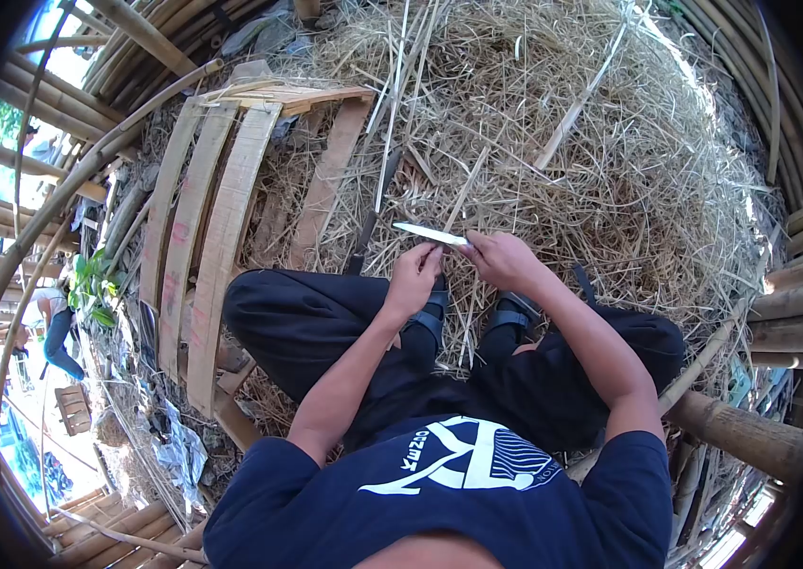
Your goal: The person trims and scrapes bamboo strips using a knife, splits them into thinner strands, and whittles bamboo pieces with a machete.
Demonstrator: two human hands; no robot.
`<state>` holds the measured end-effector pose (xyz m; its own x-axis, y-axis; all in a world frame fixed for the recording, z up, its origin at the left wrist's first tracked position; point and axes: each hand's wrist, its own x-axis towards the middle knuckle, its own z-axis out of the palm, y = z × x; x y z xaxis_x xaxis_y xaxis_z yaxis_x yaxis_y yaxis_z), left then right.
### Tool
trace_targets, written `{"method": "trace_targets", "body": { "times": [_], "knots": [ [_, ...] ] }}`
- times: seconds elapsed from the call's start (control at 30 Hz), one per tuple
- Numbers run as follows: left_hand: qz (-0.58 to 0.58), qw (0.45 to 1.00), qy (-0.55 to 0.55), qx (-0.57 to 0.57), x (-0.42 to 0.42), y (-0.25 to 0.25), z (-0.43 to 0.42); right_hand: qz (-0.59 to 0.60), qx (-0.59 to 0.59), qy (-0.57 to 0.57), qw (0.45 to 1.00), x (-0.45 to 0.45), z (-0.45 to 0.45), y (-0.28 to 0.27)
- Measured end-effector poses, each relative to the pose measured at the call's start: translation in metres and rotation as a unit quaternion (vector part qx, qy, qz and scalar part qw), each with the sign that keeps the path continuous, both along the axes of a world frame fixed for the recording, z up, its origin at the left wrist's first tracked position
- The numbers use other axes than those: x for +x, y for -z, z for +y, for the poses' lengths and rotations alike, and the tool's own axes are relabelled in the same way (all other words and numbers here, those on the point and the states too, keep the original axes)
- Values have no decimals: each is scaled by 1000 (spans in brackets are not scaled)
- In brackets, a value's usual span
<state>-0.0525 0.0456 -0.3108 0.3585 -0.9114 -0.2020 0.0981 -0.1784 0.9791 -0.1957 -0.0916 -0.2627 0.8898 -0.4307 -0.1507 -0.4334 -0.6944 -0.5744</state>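
Closest to the camera, a dark blue T-shirt (477,484) with white printing is seen, and beyond it black trousers (306,318) are spread over bent, parted knees. Between the knees, a pale flat strip (428,233), tapered at its left end, is held above the straw. Its right end is grasped in the right hand (504,260), between thumb and fingers. The left hand (413,281) is held with curled fingers, its fingertips brought to the strip's lower edge; whether anything is gripped there cannot be told. Just beyond the hands, straw (648,190) is heaped across the ground, with sandalled feet (428,321) set at its near edge. On it, to the left of the strip, a long dark object (369,226) is laid, too indistinct to be named. Farther left, a slatted wooden crate (230,204) is tilted beside the straw. The space is enclosed by bamboo poles (790,305), and past those on the left, beyond a leafy plant (91,284), another person (60,332) is partly seen, bent forward.
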Motion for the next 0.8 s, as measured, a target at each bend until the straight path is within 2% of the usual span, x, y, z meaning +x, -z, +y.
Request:
{"method": "trace_targets", "body": {
  "times": [0.1,0.17,0.23,0.3,0.33,0.4,0.43,0.53,0.6,0.73,0.8],
  "knots": [
    [-38,998,8,48,-4,-14,5,30,18,15,999,-4,-12,17],
    [-58,995,22,75,-11,-21,18,79,10,174,982,-19,-55,56],
    [-50,996,29,64,-17,-22,34,113,-48,204,971,-48,-110,46],
    [-65,996,10,65,-9,-22,34,16,11,292,956,-57,-128,27],
    [-62,996,9,70,-4,-24,27,-63,10,279,958,-53,-127,23],
    [57,997,-29,54,1,-27,7,-61,74,259,961,-37,-110,19],
    [62,996,-31,52,1,-23,0,-40,83,209,974,-26,-93,13],
    [13,999,-36,33,2,-15,-10,28,111,74,991,1,-31,-5],
    [-102,993,-51,4,-4,-16,-7,13,91,20,996,8,-9,7],
    [-196,980,-1,44,-2,-24,0,19,64,13,998,4,-7,3],
    [-201,978,13,54,-4,-26,1,11,69,5,998,-2,-15,7]
  ]
}}
